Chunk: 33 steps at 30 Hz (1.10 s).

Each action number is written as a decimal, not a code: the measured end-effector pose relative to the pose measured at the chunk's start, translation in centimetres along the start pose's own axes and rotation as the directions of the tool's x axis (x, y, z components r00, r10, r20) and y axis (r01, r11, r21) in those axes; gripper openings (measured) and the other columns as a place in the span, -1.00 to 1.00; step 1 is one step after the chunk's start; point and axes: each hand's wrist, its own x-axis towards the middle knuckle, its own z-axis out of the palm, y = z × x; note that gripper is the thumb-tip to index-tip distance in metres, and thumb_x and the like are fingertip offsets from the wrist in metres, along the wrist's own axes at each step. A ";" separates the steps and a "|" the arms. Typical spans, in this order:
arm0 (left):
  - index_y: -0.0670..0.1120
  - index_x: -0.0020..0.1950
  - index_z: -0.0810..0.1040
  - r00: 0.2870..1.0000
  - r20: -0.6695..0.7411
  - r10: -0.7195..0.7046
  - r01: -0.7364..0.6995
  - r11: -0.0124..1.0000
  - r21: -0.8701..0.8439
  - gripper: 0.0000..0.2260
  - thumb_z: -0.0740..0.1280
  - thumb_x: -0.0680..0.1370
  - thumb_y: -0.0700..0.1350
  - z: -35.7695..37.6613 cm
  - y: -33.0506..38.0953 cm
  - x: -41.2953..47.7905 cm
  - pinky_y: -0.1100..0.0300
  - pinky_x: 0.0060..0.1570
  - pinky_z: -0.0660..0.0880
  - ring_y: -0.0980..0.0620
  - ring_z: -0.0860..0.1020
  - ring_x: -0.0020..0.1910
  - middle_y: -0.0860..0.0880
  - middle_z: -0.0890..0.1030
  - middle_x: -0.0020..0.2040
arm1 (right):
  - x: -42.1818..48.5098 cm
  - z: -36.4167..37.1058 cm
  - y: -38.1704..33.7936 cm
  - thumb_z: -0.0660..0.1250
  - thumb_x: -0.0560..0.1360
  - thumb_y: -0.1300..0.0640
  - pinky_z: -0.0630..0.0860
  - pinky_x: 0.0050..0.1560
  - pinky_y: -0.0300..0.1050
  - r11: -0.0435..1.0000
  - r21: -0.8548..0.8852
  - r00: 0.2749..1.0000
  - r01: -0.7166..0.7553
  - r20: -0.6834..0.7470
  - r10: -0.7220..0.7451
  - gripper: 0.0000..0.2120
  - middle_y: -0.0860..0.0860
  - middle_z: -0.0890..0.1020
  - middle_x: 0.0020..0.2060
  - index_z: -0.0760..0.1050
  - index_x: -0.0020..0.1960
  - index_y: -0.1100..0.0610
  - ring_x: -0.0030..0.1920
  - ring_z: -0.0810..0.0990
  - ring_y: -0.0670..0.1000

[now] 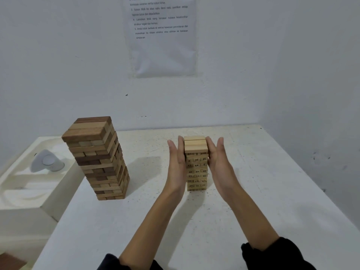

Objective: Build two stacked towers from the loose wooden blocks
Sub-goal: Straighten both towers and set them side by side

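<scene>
Here small tower [196, 148] between left grip [176, 162], right grip [216, 161]

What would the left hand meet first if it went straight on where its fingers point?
Nothing near. The left hand lies flat against the side of the numbered tower, fingers pointing away from the person; ahead only bare table shows, then the back wall, though depth is unclear.
</scene>
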 end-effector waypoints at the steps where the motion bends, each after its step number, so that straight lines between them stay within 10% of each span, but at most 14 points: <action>1: 0.13 0.54 0.03 1.000 0.008 0.008 -0.008 1.000 0.013 -0.30 -0.22 0.43 0.35 0.2 0.1 -0.1 0.20 0.27 0.16 0.11 0.23 0.46 0.06 0.25 0.51 | -0.1 0.1 0.0 -0.13 0.29 -0.49 0.23 0.32 -0.14 1.000 0.011 1.000 -0.010 0.002 0.010 -0.32 -0.26 0.45 0.20 0.21 0.35 -0.31 0.17 0.41 -0.27; 6: 0.15 0.55 -0.06 1.000 0.012 -0.003 0.003 0.998 0.064 -0.23 -0.24 0.37 0.39 0.3 0.1 -0.1 0.18 0.27 0.12 0.13 0.20 0.46 0.06 0.19 0.53 | -0.5 0.5 -0.4 -0.16 0.33 -0.40 0.35 -0.05 -0.32 0.998 0.057 0.999 -0.036 -0.007 0.037 -0.49 -0.34 0.48 -0.03 0.27 0.19 -0.36 -0.07 0.46 -0.35; 12: 0.30 0.45 0.08 1.000 -0.024 0.014 -0.009 0.980 0.198 -0.46 -0.16 0.51 0.41 0.6 1.3 -1.1 0.26 0.23 0.08 0.36 0.30 0.29 0.38 0.32 0.32 | 0.1 -0.8 -0.1 -0.09 0.31 -0.47 0.11 0.45 -0.03 0.999 0.011 0.999 0.035 -0.016 -0.035 -0.23 -0.16 0.28 0.44 0.18 0.45 -0.19 0.43 0.22 -0.12; 15: 0.21 0.49 0.12 0.993 -0.081 0.087 -0.056 0.942 0.330 -0.26 0.19 0.35 0.40 -1.0 1.2 -0.6 0.17 0.29 0.10 0.17 0.16 0.45 0.14 0.12 0.54 | 0.7 -3.0 -0.6 0.19 0.39 -0.42 0.17 0.41 -0.01 0.987 -0.130 0.995 0.095 0.028 -0.092 -0.42 -0.16 0.30 0.42 0.29 0.36 -0.27 0.42 0.23 -0.13; 18: 0.23 0.35 0.33 0.983 -0.033 0.179 -0.146 0.883 0.447 -0.35 0.34 0.29 0.32 -2.6 1.5 0.0 0.12 0.34 0.21 0.43 0.27 0.25 0.17 0.30 0.42 | 1.6 -4.9 -1.0 0.38 0.29 -0.20 0.24 0.33 -0.01 0.957 -0.276 0.993 0.091 0.097 -0.067 -0.37 -0.12 0.34 0.39 0.33 0.33 -0.24 0.39 0.25 -0.10; 33: 0.23 0.15 0.52 0.969 0.017 0.246 -0.215 0.807 0.550 -0.45 0.43 0.19 0.31 -3.5 1.3 2.5 0.22 0.23 0.27 0.33 0.38 0.25 0.26 0.48 0.21 | 3.7 -5.6 -1.4 0.42 0.16 -0.28 0.25 0.36 -0.02 0.902 -0.393 0.979 0.176 0.164 -0.120 -0.35 -0.16 0.46 0.29 0.47 0.24 -0.18 0.33 0.35 -0.13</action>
